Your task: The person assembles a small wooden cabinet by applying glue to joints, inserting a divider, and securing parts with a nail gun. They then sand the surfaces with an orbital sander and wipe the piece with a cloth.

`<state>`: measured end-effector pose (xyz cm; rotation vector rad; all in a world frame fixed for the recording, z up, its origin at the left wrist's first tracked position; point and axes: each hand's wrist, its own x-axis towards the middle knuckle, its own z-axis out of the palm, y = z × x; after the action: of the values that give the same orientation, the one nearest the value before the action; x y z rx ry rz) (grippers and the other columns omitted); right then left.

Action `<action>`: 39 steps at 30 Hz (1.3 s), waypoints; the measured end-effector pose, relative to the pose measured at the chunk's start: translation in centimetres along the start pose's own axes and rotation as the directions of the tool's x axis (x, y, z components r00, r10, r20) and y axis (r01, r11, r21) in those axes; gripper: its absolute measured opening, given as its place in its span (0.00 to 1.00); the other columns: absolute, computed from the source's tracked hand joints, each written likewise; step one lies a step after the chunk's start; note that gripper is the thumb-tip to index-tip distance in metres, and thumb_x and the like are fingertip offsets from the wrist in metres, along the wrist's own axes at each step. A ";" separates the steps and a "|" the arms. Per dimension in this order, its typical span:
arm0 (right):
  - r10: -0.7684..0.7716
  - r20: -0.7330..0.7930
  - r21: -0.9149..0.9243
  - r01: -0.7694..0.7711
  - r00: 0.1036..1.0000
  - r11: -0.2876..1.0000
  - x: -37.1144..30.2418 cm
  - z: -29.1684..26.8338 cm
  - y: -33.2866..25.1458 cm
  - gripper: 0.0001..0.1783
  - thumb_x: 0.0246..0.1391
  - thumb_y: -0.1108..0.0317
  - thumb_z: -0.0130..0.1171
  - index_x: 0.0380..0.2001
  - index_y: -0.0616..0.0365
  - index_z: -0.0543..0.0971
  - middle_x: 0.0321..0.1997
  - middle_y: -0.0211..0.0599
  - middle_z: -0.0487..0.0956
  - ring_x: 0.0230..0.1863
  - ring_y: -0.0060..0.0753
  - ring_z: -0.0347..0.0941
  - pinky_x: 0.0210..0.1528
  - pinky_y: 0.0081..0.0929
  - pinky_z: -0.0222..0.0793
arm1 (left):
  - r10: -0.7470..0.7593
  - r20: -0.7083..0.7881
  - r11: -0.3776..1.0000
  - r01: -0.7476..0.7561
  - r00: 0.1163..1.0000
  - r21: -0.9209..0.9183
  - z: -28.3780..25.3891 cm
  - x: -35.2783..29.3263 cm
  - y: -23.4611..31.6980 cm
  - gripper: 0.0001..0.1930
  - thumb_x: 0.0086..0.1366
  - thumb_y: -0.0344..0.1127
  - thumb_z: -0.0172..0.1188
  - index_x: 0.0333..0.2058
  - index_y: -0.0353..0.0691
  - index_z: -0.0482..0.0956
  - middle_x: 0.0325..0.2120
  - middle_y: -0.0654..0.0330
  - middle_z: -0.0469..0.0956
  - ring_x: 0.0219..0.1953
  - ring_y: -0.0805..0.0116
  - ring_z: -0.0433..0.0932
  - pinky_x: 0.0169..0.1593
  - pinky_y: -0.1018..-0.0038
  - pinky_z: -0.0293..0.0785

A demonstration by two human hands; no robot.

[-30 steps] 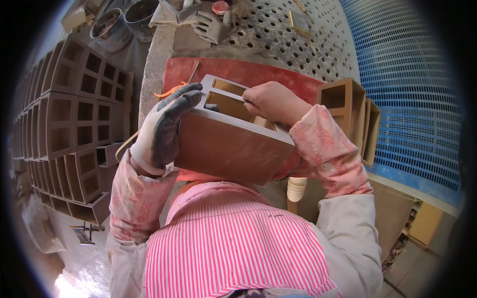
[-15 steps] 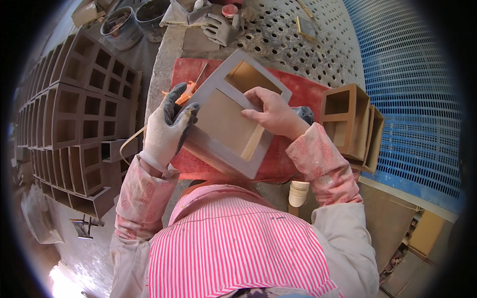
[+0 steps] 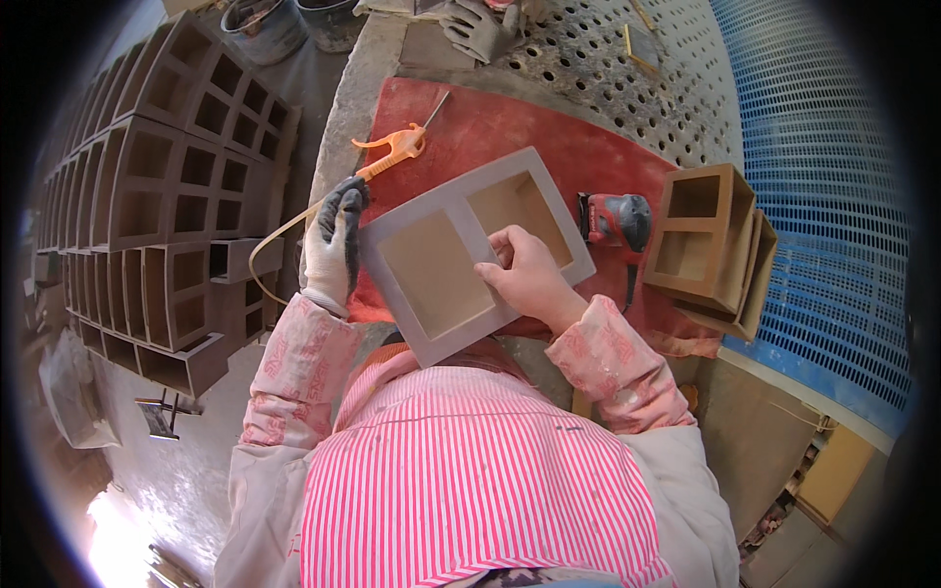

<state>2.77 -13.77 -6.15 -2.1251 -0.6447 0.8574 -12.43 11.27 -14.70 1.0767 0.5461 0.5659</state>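
A grey-brown two-compartment box point(image 3: 428, 279) lies tilted in front of me, its openings facing up. My right hand point(image 3: 529, 279), bare, pinches the divider between the two openings, thumb and fingers closed. Left of the box, my left hand point(image 3: 336, 235) wears a white glove with dark fingers. Those fingers are curled round the lower end of an orange air blow gun point(image 3: 397, 149), partly hiding its handle. A thin metal nozzle points away from me, and a pale hose point(image 3: 263, 257) loops off to the left. Under box and gun spreads a red cloth point(image 3: 470, 127).
A red and black power sander point(image 3: 616, 221) sits right of the box. Beyond it, brown boxes point(image 3: 701, 235) stand by a blue slatted surface point(image 3: 823, 196). Many similar boxes point(image 3: 147, 186) are stacked at left. Grey gloves point(image 3: 478, 29) lie at the back, near a perforated plate point(image 3: 588, 78).
My left hand has left the box's edge and closed at the blow gun's handle. The box has turned and come lower, toward me, with my right hand still on its divider.
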 end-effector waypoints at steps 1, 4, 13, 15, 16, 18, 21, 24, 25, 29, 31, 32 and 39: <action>0.037 0.000 0.050 -0.037 0.999 0.998 -0.4 0.6 0.5 0.17 0.56 0.69 0.74 0.45 0.65 0.80 0.35 0.36 0.84 0.34 0.27 0.79 0.40 0.30 0.77 | 0.006 -0.051 0.999 -0.004 0.999 0.033 -0.8 -0.1 -0.1 0.17 0.82 0.29 0.54 0.62 0.29 0.78 0.57 0.57 0.83 0.56 0.70 0.81 0.67 0.72 0.73; 0.099 -0.061 0.154 -0.089 0.993 0.984 -1.1 2.4 1.9 0.18 0.58 0.68 0.73 0.47 0.65 0.80 0.36 0.33 0.83 0.36 0.24 0.78 0.41 0.28 0.76 | -0.023 -0.178 0.997 0.037 0.984 0.075 -3.3 -0.7 -0.3 0.15 0.81 0.31 0.55 0.58 0.29 0.81 0.56 0.56 0.85 0.55 0.68 0.82 0.66 0.70 0.74; 0.283 -0.096 0.621 -0.164 0.954 0.766 -0.6 4.0 4.0 0.15 0.68 0.74 0.61 0.55 0.66 0.78 0.41 0.32 0.81 0.40 0.21 0.78 0.41 0.23 0.78 | -0.154 0.086 0.979 0.140 0.984 0.145 -3.5 -7.2 -2.2 0.17 0.82 0.31 0.52 0.61 0.29 0.78 0.58 0.54 0.82 0.59 0.65 0.79 0.69 0.68 0.71; 0.198 -0.095 0.611 -0.100 0.976 0.785 -1.0 3.4 4.0 0.18 0.70 0.75 0.57 0.60 0.68 0.77 0.41 0.31 0.81 0.40 0.19 0.79 0.43 0.23 0.80 | -0.115 0.070 0.926 0.081 0.991 0.370 -2.9 -8.3 -2.0 0.18 0.83 0.34 0.51 0.62 0.28 0.78 0.57 0.55 0.82 0.59 0.68 0.78 0.68 0.71 0.70; 0.179 -0.108 0.551 -0.091 0.978 0.830 -1.4 3.1 4.1 0.18 0.70 0.74 0.57 0.60 0.67 0.77 0.41 0.32 0.82 0.41 0.21 0.79 0.44 0.24 0.80 | -0.108 0.070 0.928 0.076 0.992 0.365 -2.7 -8.5 -1.8 0.19 0.84 0.35 0.51 0.63 0.28 0.77 0.57 0.55 0.82 0.59 0.69 0.78 0.68 0.71 0.70; 0.129 -0.130 0.436 -0.061 0.983 0.898 -2.4 2.3 4.0 0.19 0.71 0.74 0.56 0.62 0.67 0.77 0.42 0.35 0.83 0.41 0.23 0.81 0.46 0.25 0.81 | -0.099 0.096 0.922 0.055 0.990 0.383 -2.5 -8.6 -1.2 0.19 0.84 0.36 0.52 0.63 0.28 0.77 0.57 0.55 0.82 0.59 0.69 0.77 0.68 0.71 0.70; 0.088 -0.179 0.321 -0.026 0.980 0.947 -4.1 1.5 3.8 0.19 0.71 0.74 0.55 0.62 0.65 0.78 0.45 0.40 0.86 0.44 0.28 0.84 0.47 0.28 0.81 | -0.093 0.115 0.905 0.036 0.989 0.423 -2.6 -8.6 -0.5 0.19 0.83 0.35 0.53 0.64 0.28 0.76 0.58 0.54 0.81 0.60 0.69 0.77 0.68 0.71 0.70; -0.084 -0.228 0.125 0.115 0.970 0.985 -6.2 0.4 3.6 0.18 0.69 0.73 0.58 0.60 0.64 0.80 0.48 0.47 0.86 0.47 0.39 0.86 0.49 0.33 0.81 | -0.069 0.108 0.910 0.018 0.992 0.414 -2.3 -9.4 -0.4 0.20 0.82 0.33 0.56 0.66 0.29 0.74 0.61 0.52 0.79 0.63 0.67 0.77 0.69 0.70 0.69; -0.145 -0.208 0.040 0.156 0.967 0.987 -6.8 0.1 3.7 0.18 0.68 0.73 0.60 0.59 0.63 0.80 0.48 0.47 0.86 0.48 0.42 0.85 0.50 0.35 0.80 | -0.055 0.102 0.916 0.009 0.993 0.402 -2.1 -9.8 -0.4 0.21 0.81 0.33 0.57 0.67 0.29 0.74 0.63 0.52 0.78 0.63 0.66 0.76 0.70 0.70 0.69; -0.412 -0.067 -0.213 0.391 0.909 0.896 -7.8 -0.9 4.3 0.20 0.61 0.69 0.67 0.56 0.60 0.81 0.48 0.47 0.83 0.50 0.52 0.82 0.53 0.42 0.79 | -0.099 -0.016 0.893 0.096 0.995 0.439 -0.5 -11.4 -0.8 0.26 0.78 0.31 0.61 0.70 0.30 0.70 0.65 0.49 0.76 0.67 0.63 0.74 0.71 0.69 0.68; -0.465 -0.019 -0.270 0.444 0.885 0.855 -7.7 -0.7 4.7 0.21 0.57 0.69 0.71 0.53 0.58 0.81 0.46 0.44 0.82 0.50 0.52 0.80 0.53 0.44 0.79 | -0.010 0.025 0.833 -0.006 1.000 0.553 0.5 -12.2 -0.5 0.30 0.76 0.30 0.64 0.73 0.30 0.66 0.66 0.48 0.75 0.68 0.62 0.73 0.72 0.67 0.66; -0.489 -0.030 -0.265 0.465 0.872 0.845 -7.5 -0.6 5.0 0.21 0.57 0.69 0.71 0.53 0.58 0.81 0.46 0.43 0.82 0.49 0.51 0.80 0.52 0.44 0.79 | -0.009 0.017 0.806 -0.003 1.000 0.591 1.0 -12.5 -0.4 0.32 0.76 0.30 0.64 0.73 0.30 0.65 0.66 0.48 0.74 0.69 0.62 0.72 0.73 0.67 0.65; -0.587 -0.035 -0.253 0.561 0.809 0.788 -6.5 -0.2 6.9 0.19 0.56 0.71 0.70 0.51 0.56 0.81 0.43 0.40 0.82 0.45 0.48 0.80 0.48 0.43 0.79 | 0.042 0.193 -0.187 -0.182 0.980 0.965 5.2 -14.7 1.6 0.50 0.73 0.62 0.60 0.79 0.35 0.52 0.80 0.40 0.52 0.83 0.47 0.48 0.83 0.50 0.40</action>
<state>-0.13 -22.32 -9.02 -1.9695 -1.3014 0.3258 -20.07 -1.35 -9.26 2.8083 0.8309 0.0571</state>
